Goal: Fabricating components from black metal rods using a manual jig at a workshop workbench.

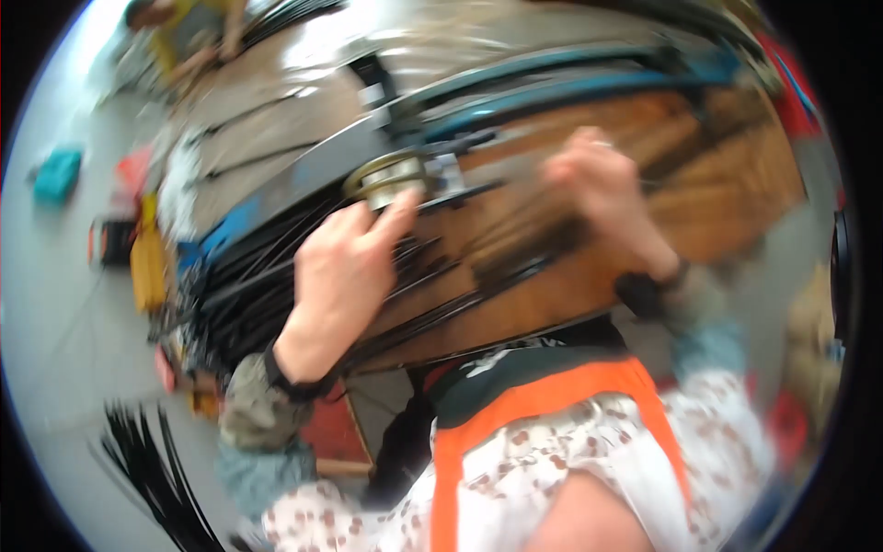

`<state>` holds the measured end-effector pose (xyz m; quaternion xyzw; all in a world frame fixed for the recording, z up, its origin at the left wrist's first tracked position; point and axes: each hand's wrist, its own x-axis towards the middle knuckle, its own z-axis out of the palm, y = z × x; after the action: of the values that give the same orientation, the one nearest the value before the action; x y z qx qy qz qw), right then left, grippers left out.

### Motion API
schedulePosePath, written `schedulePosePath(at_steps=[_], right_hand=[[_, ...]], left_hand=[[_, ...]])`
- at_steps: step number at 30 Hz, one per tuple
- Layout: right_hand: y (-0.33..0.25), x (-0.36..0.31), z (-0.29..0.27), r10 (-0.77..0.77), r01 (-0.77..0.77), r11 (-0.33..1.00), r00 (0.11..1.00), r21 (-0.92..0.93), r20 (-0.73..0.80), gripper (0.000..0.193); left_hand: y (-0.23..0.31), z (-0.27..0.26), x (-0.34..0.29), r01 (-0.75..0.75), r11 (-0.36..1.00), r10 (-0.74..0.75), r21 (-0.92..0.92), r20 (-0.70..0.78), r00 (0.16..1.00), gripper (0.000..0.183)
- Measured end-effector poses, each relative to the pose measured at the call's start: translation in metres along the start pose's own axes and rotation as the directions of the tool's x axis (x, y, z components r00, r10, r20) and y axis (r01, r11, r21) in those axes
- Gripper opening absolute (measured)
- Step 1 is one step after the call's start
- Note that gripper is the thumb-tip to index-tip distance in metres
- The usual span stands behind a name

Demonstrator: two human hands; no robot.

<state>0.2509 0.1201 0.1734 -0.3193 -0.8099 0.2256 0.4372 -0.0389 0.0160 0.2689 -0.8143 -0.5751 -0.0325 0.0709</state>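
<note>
My left hand [345, 262] is at a round brass-coloured tin [397, 177] with pale contents. Its index finger is stretched out to the tin's near rim, and the other fingers fold out of sight under the hand. To the right, my right hand [602, 189] hangs over the wooden tabletop [736, 175], blurred by motion. Its fingers are curled in; whatever they hold, if anything, cannot be made out. Long black strips [267, 285] lie bundled beside and beneath my left hand. More dark strips [460, 308] run along the near table edge.
A blue-and-grey rail [552, 97] stretches across the table's far side, near a black upright bracket [375, 83]. Clear sheeting [441, 41] covers the surface beyond. Another person [193, 41] works at far left. Yellow and teal items [57, 175] and black strips [152, 469] are around the floor.
</note>
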Motion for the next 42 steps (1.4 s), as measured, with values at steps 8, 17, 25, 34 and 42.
schedulePosePath(at_steps=[8, 17, 25, 34, 42], right_hand=[[0.000, -0.023, -0.021, 0.451, -0.511, 0.850, 0.832, 0.128, 0.322, 0.010], [0.015, -0.031, -0.039, -0.142, 0.146, 0.982, 0.989, -0.117, 0.041, 0.028], [0.046, 0.026, -0.020, -0.194, 0.119, 0.948, 0.952, -0.296, -0.237, 0.027], [0.018, 0.144, 0.072, -0.060, 0.001, 0.946, 0.983, 0.325, 0.172, 0.018], [-0.028, 0.203, 0.111, -0.213, 0.130, 0.776, 0.975, 0.617, 0.062, 0.024]], left_hand=[[0.035, -0.002, -0.011, 0.048, 0.981, -0.061, -0.186, -0.064, 0.996, 0.041], [0.042, -0.027, -0.017, 0.022, 1.000, -0.020, 0.008, -0.157, 0.987, 0.047], [-0.015, -0.091, 0.006, -0.056, 0.963, 0.148, 0.265, -0.343, 0.928, 0.051], [-0.140, -0.182, -0.027, 0.210, 0.901, 0.064, 0.379, -0.596, 0.801, 0.032], [-0.197, -0.182, -0.077, 0.297, 0.879, -0.050, 0.374, -0.546, 0.836, 0.035]])
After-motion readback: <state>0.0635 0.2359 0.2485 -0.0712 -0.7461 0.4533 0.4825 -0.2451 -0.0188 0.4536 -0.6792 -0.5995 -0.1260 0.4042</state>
